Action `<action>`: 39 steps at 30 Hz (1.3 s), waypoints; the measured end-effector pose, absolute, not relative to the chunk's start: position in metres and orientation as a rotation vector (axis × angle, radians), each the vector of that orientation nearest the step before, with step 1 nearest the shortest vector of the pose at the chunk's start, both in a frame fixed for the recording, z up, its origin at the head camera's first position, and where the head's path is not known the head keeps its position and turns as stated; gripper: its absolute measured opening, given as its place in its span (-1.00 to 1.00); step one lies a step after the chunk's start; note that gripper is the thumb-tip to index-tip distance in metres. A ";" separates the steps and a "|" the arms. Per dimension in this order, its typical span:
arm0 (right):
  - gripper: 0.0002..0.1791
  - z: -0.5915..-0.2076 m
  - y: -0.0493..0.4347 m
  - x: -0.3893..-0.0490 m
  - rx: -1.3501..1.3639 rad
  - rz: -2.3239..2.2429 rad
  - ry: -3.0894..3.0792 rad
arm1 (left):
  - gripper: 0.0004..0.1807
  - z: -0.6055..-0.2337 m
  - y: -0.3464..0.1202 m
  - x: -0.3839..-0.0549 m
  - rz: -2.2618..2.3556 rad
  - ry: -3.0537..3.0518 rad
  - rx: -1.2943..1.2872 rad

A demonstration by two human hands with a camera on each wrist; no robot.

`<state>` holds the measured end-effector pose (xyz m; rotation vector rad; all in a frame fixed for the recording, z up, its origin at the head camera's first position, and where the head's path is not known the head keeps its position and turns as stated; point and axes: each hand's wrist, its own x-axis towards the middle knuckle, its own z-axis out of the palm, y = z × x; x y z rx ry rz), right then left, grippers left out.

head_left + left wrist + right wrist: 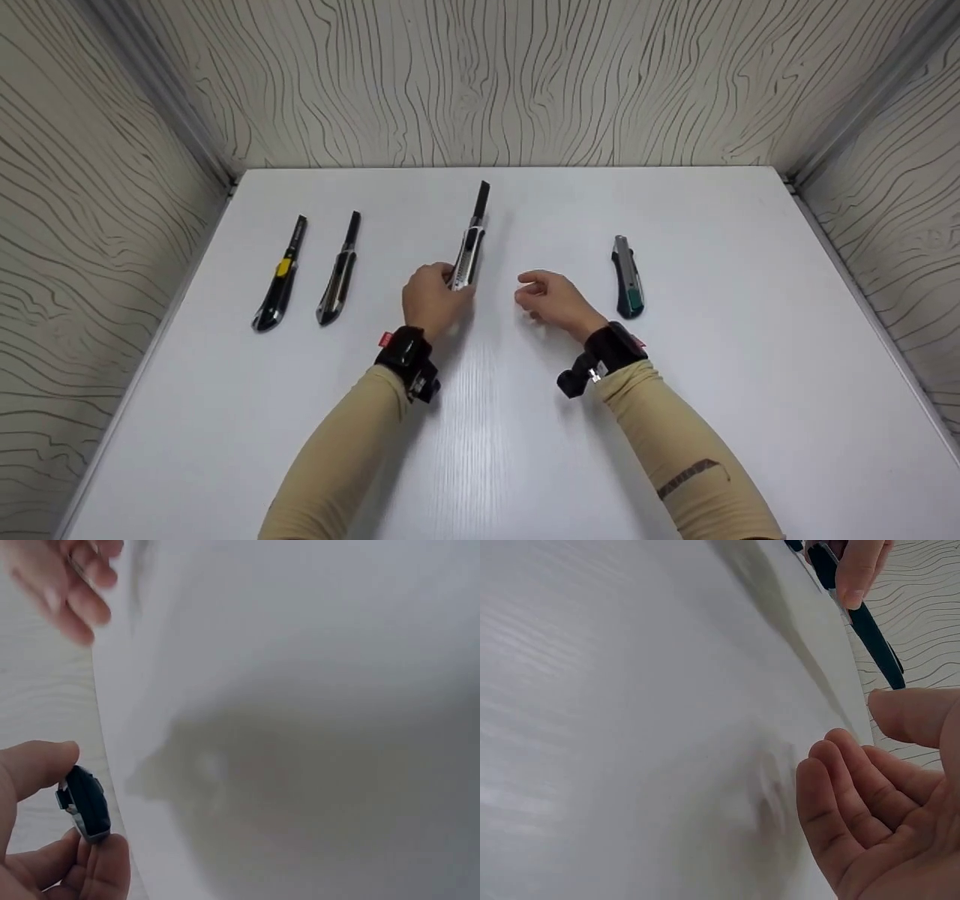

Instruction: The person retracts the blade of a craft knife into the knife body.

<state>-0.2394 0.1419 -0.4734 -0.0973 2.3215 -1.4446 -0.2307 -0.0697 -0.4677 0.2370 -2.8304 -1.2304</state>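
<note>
My left hand (437, 300) pinches the lower end of a silver-and-black box cutter (470, 251) between thumb and fingers. Its long dark blade end points toward the back wall, and a shadow falls on the table beside it. In the left wrist view the cutter's butt (88, 804) shows end-on between the thumb and fingers. My right hand (553, 300) hovers to the right of it with loosely bent fingers and holds nothing. The right wrist view shows its thumb (911, 716) apart from the fingertips, with the held cutter (874, 645) farther off.
On the left lie a black box cutter with a yellow slider (277, 285) and a dark, shiny box cutter (340, 281). A grey box cutter with a green end (628, 279) lies on the right. Wood-patterned walls enclose the white table (480, 450).
</note>
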 end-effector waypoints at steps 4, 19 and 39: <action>-0.43 -0.471 0.142 -0.240 -0.062 -1.531 2.281 | -0.56 -0.467 -0.052 -0.221 -1.228 -2.843 0.183; -0.48 -0.471 0.150 -0.244 0.267 -1.917 2.003 | -0.61 -0.473 -0.005 -0.190 -1.166 -2.845 0.033; -0.52 -0.471 0.156 -0.245 0.486 -1.938 2.006 | -0.56 -0.481 0.020 -0.177 -1.221 -2.837 0.030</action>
